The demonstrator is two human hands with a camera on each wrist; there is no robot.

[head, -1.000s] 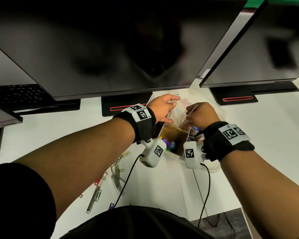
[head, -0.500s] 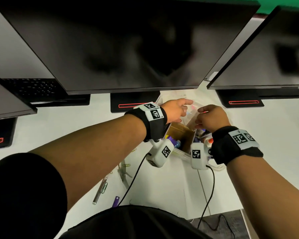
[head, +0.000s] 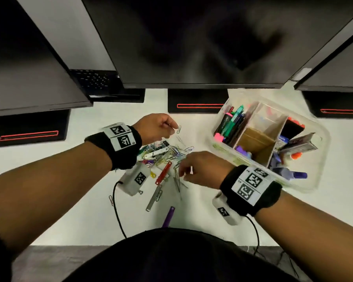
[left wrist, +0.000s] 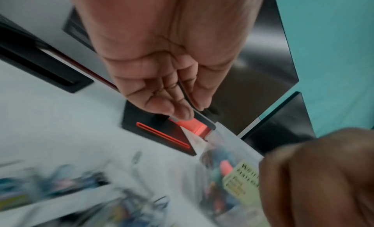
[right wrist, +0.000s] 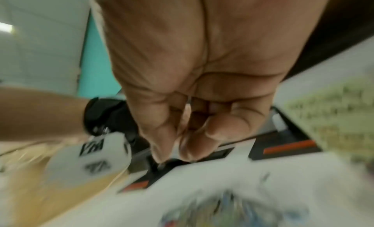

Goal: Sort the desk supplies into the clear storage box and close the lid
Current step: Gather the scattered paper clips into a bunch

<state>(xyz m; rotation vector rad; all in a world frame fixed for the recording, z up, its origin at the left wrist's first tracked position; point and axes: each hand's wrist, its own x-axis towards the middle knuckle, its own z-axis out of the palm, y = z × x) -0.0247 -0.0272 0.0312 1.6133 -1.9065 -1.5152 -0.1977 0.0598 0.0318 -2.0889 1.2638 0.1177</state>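
Observation:
The clear storage box (head: 312, 185) stands open on the right of the desk. Cardboard dividers split it, and it holds pens, highlighters (head: 229, 124) and glue sticks; no lid is visible. To its left is a heap of coloured paper clips (head: 167, 154) with a red fastener bar (head: 163, 173) and a silver one (head: 154, 198). At the far edge of the heap, my left hand (head: 172, 129) pinches at a silver paper clip (head: 179, 129) with thumb and forefinger. My right hand (head: 183, 169) hovers over the near side of the heap with fingers curled and nothing seen in them. Both wrist views are blurred.
Three dark monitors overhang the back of the desk, on black bases (head: 198, 103) with red stripes. A keyboard (head: 94, 80) lies behind on the left. A purple bar (head: 169, 216) and a stray clip (head: 111, 200) lie near me. Wrist camera cables (head: 116, 208) trail over the desk's front edge.
Both hands have left the box and moved left and toward me to the clip heap. The view has swung down, so the box now shows uncovered on the right.

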